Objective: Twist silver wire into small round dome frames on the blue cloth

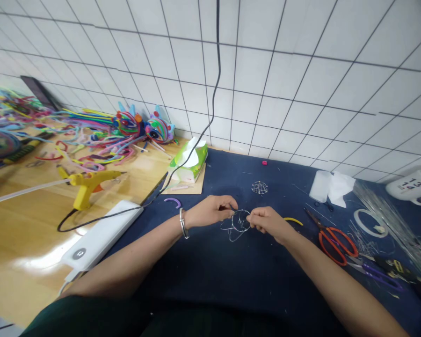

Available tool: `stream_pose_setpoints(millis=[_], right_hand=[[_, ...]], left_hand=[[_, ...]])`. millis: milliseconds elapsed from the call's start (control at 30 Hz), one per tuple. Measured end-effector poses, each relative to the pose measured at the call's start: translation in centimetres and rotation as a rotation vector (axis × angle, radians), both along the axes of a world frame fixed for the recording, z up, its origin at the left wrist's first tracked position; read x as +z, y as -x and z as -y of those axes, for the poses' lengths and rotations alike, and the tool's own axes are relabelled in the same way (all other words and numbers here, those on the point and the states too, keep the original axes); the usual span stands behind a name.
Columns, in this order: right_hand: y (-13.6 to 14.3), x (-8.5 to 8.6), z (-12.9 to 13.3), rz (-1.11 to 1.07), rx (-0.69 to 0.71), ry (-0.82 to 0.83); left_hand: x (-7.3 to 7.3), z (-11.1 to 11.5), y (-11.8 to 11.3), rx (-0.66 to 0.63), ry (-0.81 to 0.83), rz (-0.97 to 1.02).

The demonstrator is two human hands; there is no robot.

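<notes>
A small round wire frame (240, 220) with loose wire ends hangs between my two hands over the dark blue cloth. My left hand (217, 210), with a silver bracelet (183, 223) at the wrist, has its thumb and fingers closed at the frame's upper left edge. At the right edge of the ring, my right hand (267, 222) pinches the frame or a thin wire with curled fingers. Another domed wire piece (259, 187) lies on the cloth beyond the hands.
Red-handled scissors (337, 243), a yellow curved piece (293, 220), a wire bundle (389, 220) and a mug (412, 186) are at the right. Left are a tissue pack (190, 161), yellow glue gun (91, 185), white power strip (103, 236) and a hanging black cable (214, 93).
</notes>
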State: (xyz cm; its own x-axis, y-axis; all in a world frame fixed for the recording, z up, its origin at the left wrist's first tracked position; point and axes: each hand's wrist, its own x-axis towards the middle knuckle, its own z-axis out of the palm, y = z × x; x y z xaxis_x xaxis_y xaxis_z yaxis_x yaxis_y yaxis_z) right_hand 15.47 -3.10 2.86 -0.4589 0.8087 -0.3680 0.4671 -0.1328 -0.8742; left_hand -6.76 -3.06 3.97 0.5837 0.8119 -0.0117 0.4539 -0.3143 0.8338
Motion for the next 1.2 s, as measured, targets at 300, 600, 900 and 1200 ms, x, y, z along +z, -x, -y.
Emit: stream_pose_setpoints(millis=[300, 600, 900, 1200], right_hand=[[-1.9, 3.3, -1.8, -0.479, -0.108, 0.3], [-4.0, 3.2, -3.0, -0.56, -0.15, 0.368], [-5.0, 3.1, -3.2, -0.426, -0.277, 0.065], [-4.4, 2.9, -3.1, -0.146, -0.251, -0.37]], left_hand=[[6.0, -1.4, -1.8, -0.343, -0.216, 0.094], [6.6, -3.3, -5.1, -0.4, -0.356, 0.066], [7.1, -4.1, -5.5, -0.344, -0.35, 0.094], [4.6, -5.9, -4.3, 0.098, -0.134, 0.275]])
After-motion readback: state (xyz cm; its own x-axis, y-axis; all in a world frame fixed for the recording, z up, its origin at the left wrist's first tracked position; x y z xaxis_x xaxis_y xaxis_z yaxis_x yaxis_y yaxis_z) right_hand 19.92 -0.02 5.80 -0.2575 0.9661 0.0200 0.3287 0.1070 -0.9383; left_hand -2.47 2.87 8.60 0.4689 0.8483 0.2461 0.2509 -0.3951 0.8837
